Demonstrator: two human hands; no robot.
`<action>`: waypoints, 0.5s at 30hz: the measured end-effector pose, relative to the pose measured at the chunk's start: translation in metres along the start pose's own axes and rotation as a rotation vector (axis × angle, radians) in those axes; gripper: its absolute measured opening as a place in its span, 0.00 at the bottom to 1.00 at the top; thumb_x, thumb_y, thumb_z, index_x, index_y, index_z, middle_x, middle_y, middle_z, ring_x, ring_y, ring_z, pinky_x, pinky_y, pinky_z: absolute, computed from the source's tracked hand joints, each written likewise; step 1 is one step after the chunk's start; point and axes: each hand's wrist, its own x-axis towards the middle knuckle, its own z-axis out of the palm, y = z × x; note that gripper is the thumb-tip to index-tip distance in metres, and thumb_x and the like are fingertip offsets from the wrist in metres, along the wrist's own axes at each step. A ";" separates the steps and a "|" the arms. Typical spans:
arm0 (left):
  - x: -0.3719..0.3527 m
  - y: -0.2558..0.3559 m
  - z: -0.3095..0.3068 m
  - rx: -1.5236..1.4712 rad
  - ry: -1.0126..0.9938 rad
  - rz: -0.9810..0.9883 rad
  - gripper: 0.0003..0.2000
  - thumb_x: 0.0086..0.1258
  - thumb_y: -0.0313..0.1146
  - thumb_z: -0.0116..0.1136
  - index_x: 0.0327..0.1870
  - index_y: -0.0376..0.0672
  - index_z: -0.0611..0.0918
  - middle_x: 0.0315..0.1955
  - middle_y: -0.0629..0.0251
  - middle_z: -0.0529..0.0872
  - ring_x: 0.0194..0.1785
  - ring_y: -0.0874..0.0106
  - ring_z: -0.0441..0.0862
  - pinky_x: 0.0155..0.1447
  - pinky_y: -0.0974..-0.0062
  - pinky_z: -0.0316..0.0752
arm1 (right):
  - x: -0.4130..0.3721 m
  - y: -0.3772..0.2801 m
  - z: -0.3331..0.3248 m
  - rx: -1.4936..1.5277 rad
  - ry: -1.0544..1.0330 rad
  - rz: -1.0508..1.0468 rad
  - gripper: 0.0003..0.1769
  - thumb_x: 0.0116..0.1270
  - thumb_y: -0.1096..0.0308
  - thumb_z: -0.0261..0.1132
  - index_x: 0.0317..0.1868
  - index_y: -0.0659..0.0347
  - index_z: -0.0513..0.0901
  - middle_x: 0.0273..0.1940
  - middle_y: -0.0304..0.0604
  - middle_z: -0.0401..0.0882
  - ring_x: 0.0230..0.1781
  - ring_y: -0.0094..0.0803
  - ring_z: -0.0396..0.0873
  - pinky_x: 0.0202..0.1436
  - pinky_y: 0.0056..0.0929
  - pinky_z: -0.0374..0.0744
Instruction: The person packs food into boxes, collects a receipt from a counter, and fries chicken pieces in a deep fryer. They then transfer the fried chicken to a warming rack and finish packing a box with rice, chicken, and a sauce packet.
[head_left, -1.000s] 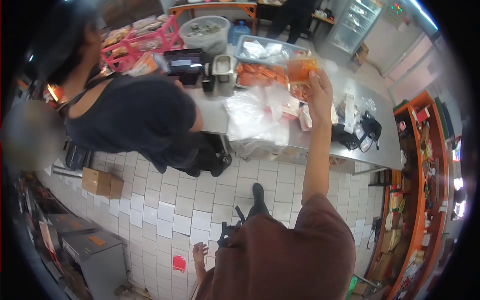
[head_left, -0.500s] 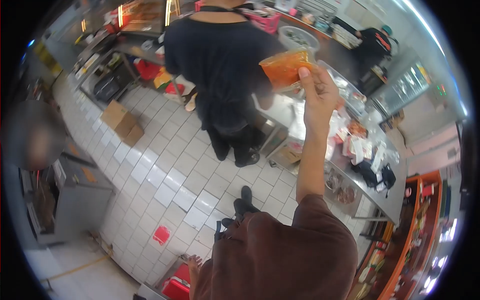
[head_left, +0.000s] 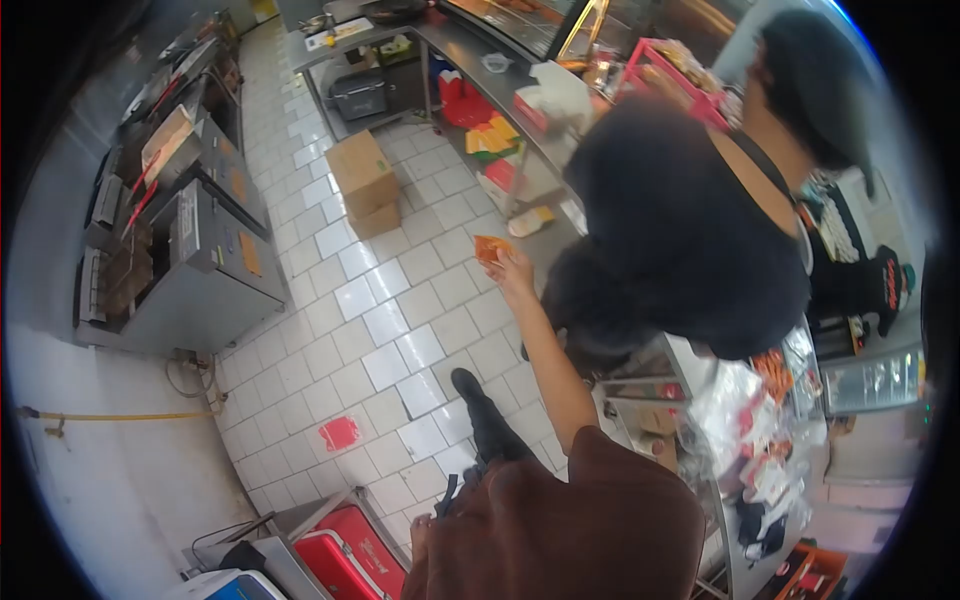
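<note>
My right hand (head_left: 512, 272) is stretched out over the tiled floor, closed on a small clear packet with orange contents (head_left: 490, 248). Low in the picture my left hand (head_left: 421, 530) hangs beside my brown shirt, near a red cooler (head_left: 350, 552); its fingers are too small and partly hidden to read. Just to the right of my outstretched arm a co-worker in dark clothes (head_left: 690, 220) leans over the steel table.
Cardboard boxes (head_left: 362, 172) stand on the floor ahead. Steel fryers (head_left: 225, 235) line the left side. A steel table holding plastic bags (head_left: 722, 400) is on the right. Another person (head_left: 862, 285) is at the far right. A red mark (head_left: 339, 433) lies on the tiles.
My view has turned left. My right hand with the packet has moved lower and away from the table, over the floor. The nearby co-worker now appears further right and bent over.
</note>
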 end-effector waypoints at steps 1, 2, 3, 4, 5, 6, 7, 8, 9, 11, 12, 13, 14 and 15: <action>0.002 0.006 -0.005 -0.039 -0.026 -0.084 0.17 0.71 0.38 0.53 0.54 0.37 0.74 0.42 0.51 0.83 0.41 0.62 0.83 0.42 0.64 0.80 | 0.029 0.017 0.003 0.073 0.082 0.083 0.17 0.70 0.66 0.60 0.55 0.64 0.73 0.43 0.46 0.81 0.33 0.30 0.83 0.33 0.24 0.79; 0.003 0.030 -0.010 -0.032 -0.011 -0.090 0.17 0.71 0.38 0.53 0.54 0.37 0.74 0.42 0.51 0.83 0.41 0.62 0.83 0.42 0.64 0.80 | 0.061 0.027 0.009 0.084 0.074 0.094 0.17 0.70 0.66 0.60 0.55 0.64 0.73 0.43 0.46 0.81 0.33 0.30 0.83 0.33 0.24 0.79; -0.007 0.051 -0.007 -0.273 0.170 -0.237 0.17 0.71 0.39 0.54 0.53 0.37 0.74 0.42 0.51 0.83 0.40 0.63 0.83 0.41 0.65 0.80 | 0.096 0.033 0.011 0.116 0.134 0.072 0.14 0.69 0.71 0.59 0.53 0.65 0.74 0.43 0.46 0.81 0.35 0.32 0.84 0.35 0.25 0.81; -0.015 0.083 -0.009 -0.516 0.351 -0.382 0.17 0.71 0.40 0.54 0.52 0.36 0.74 0.42 0.51 0.83 0.39 0.63 0.83 0.40 0.66 0.80 | 0.134 0.038 0.010 0.144 0.198 0.052 0.12 0.67 0.75 0.59 0.51 0.66 0.76 0.44 0.45 0.82 0.37 0.34 0.84 0.37 0.25 0.83; -0.015 0.111 -0.017 -0.508 0.360 -0.389 0.17 0.71 0.40 0.54 0.52 0.36 0.74 0.42 0.51 0.83 0.39 0.63 0.83 0.40 0.66 0.80 | 0.177 0.041 0.001 0.163 0.147 -0.024 0.13 0.66 0.76 0.58 0.50 0.67 0.76 0.44 0.46 0.81 0.38 0.35 0.84 0.38 0.26 0.83; -0.015 0.136 -0.024 -0.560 0.352 -0.454 0.16 0.72 0.40 0.53 0.51 0.37 0.74 0.42 0.51 0.83 0.39 0.64 0.83 0.39 0.67 0.79 | 0.225 0.037 -0.006 0.180 0.097 -0.098 0.13 0.65 0.77 0.58 0.50 0.67 0.76 0.45 0.46 0.81 0.38 0.35 0.84 0.38 0.27 0.84; -0.016 0.155 -0.030 -0.614 0.345 -0.518 0.15 0.72 0.40 0.53 0.51 0.38 0.74 0.42 0.51 0.83 0.39 0.64 0.83 0.38 0.68 0.79 | 0.286 0.033 -0.009 0.250 0.233 -0.199 0.11 0.70 0.70 0.54 0.47 0.67 0.78 0.42 0.49 0.80 0.43 0.36 0.81 0.43 0.34 0.80; -0.014 0.168 -0.034 -0.663 0.361 -0.511 0.14 0.72 0.40 0.53 0.49 0.40 0.74 0.42 0.53 0.83 0.40 0.65 0.83 0.37 0.70 0.78 | 0.275 -0.030 0.022 -0.270 0.319 -0.265 0.11 0.71 0.68 0.55 0.48 0.65 0.77 0.41 0.47 0.79 0.44 0.38 0.80 0.48 0.37 0.80; -0.008 0.181 -0.037 -0.660 0.373 -0.512 0.14 0.72 0.40 0.53 0.49 0.40 0.74 0.42 0.53 0.83 0.40 0.65 0.83 0.37 0.70 0.78 | 0.294 -0.065 0.033 0.215 0.192 -0.303 0.15 0.71 0.63 0.56 0.52 0.64 0.74 0.46 0.49 0.79 0.48 0.43 0.79 0.52 0.42 0.80; -0.001 0.204 -0.041 -0.667 0.408 -0.570 0.14 0.72 0.41 0.53 0.50 0.42 0.74 0.43 0.54 0.83 0.40 0.65 0.83 0.37 0.71 0.78 | 0.341 -0.114 0.052 0.386 0.235 -0.440 0.19 0.73 0.56 0.54 0.52 0.64 0.71 0.49 0.50 0.78 0.52 0.46 0.78 0.55 0.46 0.80; 0.002 0.219 -0.040 -0.674 0.437 -0.551 0.14 0.72 0.41 0.53 0.51 0.43 0.74 0.43 0.55 0.83 0.41 0.65 0.83 0.38 0.70 0.77 | 0.331 -0.148 0.067 0.426 0.218 -0.432 0.20 0.73 0.53 0.53 0.50 0.64 0.71 0.48 0.49 0.78 0.52 0.46 0.79 0.54 0.46 0.80; 0.004 0.224 -0.038 -0.694 0.440 -0.528 0.15 0.72 0.42 0.52 0.51 0.43 0.74 0.43 0.56 0.83 0.42 0.64 0.83 0.40 0.69 0.77 | 0.325 -0.154 0.076 0.423 0.222 -0.418 0.20 0.73 0.53 0.53 0.50 0.64 0.71 0.48 0.49 0.78 0.52 0.46 0.79 0.54 0.46 0.80; 0.006 0.231 -0.037 -0.699 0.445 -0.507 0.14 0.72 0.42 0.52 0.51 0.43 0.74 0.43 0.56 0.83 0.42 0.64 0.83 0.41 0.69 0.77 | 0.319 -0.159 0.084 0.402 0.240 -0.403 0.21 0.73 0.53 0.54 0.50 0.64 0.72 0.46 0.48 0.79 0.51 0.45 0.80 0.53 0.44 0.81; 0.005 0.237 -0.030 -0.711 0.449 -0.488 0.14 0.72 0.42 0.52 0.51 0.43 0.74 0.43 0.56 0.83 0.43 0.65 0.83 0.42 0.68 0.76 | 0.317 -0.158 0.089 0.376 0.254 -0.386 0.21 0.73 0.52 0.54 0.50 0.64 0.72 0.44 0.47 0.79 0.49 0.44 0.81 0.53 0.42 0.81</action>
